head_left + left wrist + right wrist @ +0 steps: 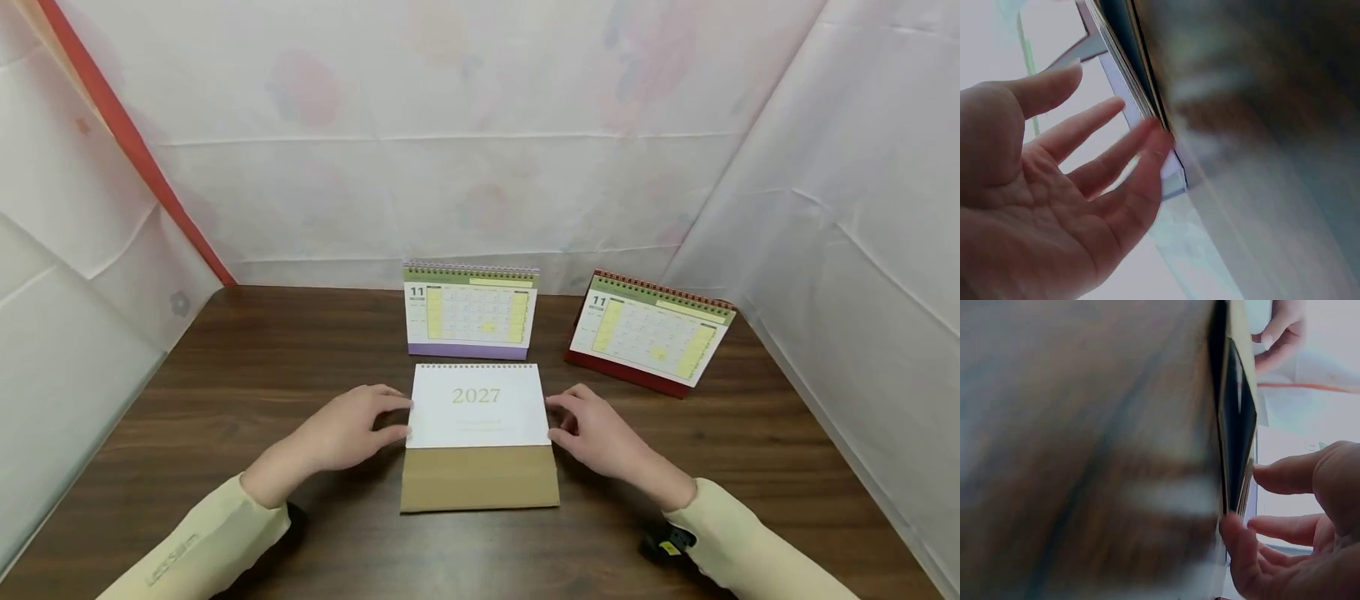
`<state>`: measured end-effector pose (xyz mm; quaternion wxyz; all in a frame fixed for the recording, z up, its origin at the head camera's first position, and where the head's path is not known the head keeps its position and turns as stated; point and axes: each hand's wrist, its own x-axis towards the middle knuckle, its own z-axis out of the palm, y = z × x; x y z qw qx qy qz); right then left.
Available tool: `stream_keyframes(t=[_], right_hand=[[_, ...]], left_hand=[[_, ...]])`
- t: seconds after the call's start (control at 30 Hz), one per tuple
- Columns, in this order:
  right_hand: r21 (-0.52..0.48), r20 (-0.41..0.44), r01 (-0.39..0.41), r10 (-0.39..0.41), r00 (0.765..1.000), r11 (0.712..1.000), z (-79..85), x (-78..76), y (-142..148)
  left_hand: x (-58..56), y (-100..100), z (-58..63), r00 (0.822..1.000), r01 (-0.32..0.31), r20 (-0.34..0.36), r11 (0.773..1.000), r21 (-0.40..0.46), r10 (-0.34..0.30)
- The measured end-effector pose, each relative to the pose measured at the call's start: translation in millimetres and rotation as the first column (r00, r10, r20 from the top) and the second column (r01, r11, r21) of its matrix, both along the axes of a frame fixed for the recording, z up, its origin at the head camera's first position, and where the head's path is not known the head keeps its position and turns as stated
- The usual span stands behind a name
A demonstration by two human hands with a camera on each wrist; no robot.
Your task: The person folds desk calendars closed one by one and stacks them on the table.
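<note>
Desk calendar, tan base (480, 437), cover lettered "2027": centred on wood tabletop (315, 342), its side edges met by relaxed, ungripping fingers of left hand (348, 429) and right hand (597, 432). Just behind, purple-based calendar (471, 315); right, across a strip of wood, red-based calendar (649, 333); both headed "11".

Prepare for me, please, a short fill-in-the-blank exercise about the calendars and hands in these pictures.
1. The tan-based desk calendar between the left hand and the right hand shows the year ____.
2. The desk calendar directly behind that one has a base coloured ____.
3. The red-based desk calendar shows month number ____.
4. Altogether, ____ desk calendars are on the wood-grain table.

Missing words: 2027; purple; 11; three.
</note>
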<state>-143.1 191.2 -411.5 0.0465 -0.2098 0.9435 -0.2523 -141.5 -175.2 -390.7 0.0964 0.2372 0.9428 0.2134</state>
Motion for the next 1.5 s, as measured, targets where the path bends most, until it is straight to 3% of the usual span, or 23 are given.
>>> stream_keyframes(t=[0.2, 0.33, 0.47, 0.7, 1.17, 1.5], right_hand=[[0.104, -0.066, -0.114, 0.121, 0.99, 0.988, 5.1, 10.9, 3], [0.124, -0.054, -0.246, 0.254, 0.966, 0.961, 8.7, 16.0, 5], [0.137, -0.027, -0.357, 0.364, 0.931, 0.924, 10.5, 20.0, 4], [0.218, 0.067, -0.471, 0.468, 0.881, 0.855, 6.6, 23.9, 3], [0.335, 0.113, -0.519, 0.513, 0.851, 0.787, 12.0, 28.7, -5], [0.338, 0.125, -0.518, 0.508, 0.852, 0.786, 12.1, 26.8, -4]], left_hand=[[22.0, 6, 1.7, 0.987, 0.147, -0.045, 0.984, -0.098, -0.152], [32.6, 9, -2.7, 0.953, 0.267, -0.1, 0.95, -0.163, -0.285], [38.2, 10, -9.7, 0.933, 0.321, -0.099, 0.924, -0.21, -0.346], [40.7, 15, -12.6, 0.921, 0.35, -0.089, 0.905, -0.24, -0.38], [41.4, 17, -12.6, 0.913, 0.396, -0.014, 0.892, -0.22, -0.408], [38.8, 21, -8.2, 0.919, 0.384, 0.021, 0.884, -0.267, -0.393]])
